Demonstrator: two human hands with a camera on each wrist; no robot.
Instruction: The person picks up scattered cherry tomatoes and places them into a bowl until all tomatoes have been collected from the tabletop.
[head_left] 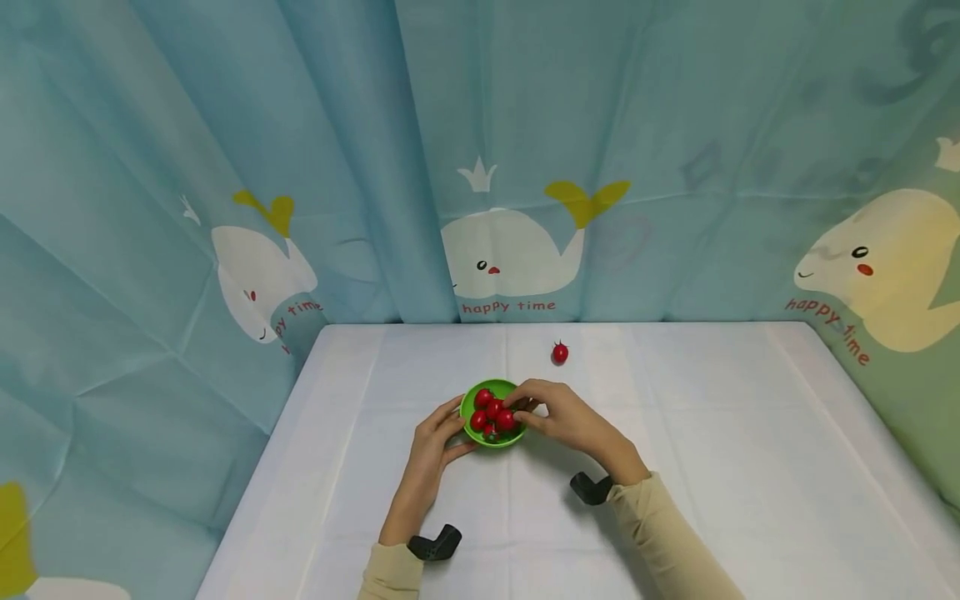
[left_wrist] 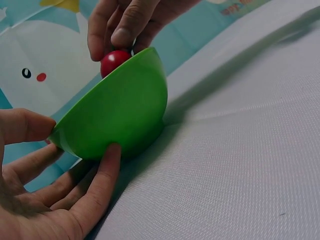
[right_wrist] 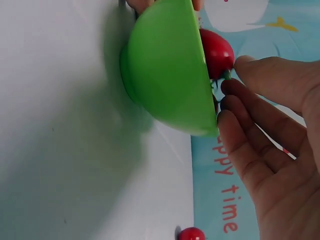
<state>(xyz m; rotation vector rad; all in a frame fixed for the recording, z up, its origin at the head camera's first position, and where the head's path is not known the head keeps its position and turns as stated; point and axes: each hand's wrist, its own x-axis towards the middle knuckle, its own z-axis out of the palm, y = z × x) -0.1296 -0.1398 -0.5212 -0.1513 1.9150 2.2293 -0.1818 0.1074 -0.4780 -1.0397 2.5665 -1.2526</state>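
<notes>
My left hand [head_left: 429,450] holds a small green bowl [left_wrist: 120,105] from the left, thumb at the rim and fingers spread against its side and underside. Several red cherry tomatoes [head_left: 483,398] lie in the bowl. From the right my right hand [head_left: 558,412] reaches over the rim and pinches a cherry tomato [right_wrist: 218,53], thumb against its side and a fingertip by its green stem. This tomato sticks up above the rim in both wrist views. The other right fingers [right_wrist: 240,142] bend close to the bowl's edge.
Another cherry tomato [head_left: 560,354] lies on the white table [head_left: 750,467] beyond the bowl, near the back edge. A blue curtain [head_left: 337,125] with printed whales hangs behind the table and along its sides.
</notes>
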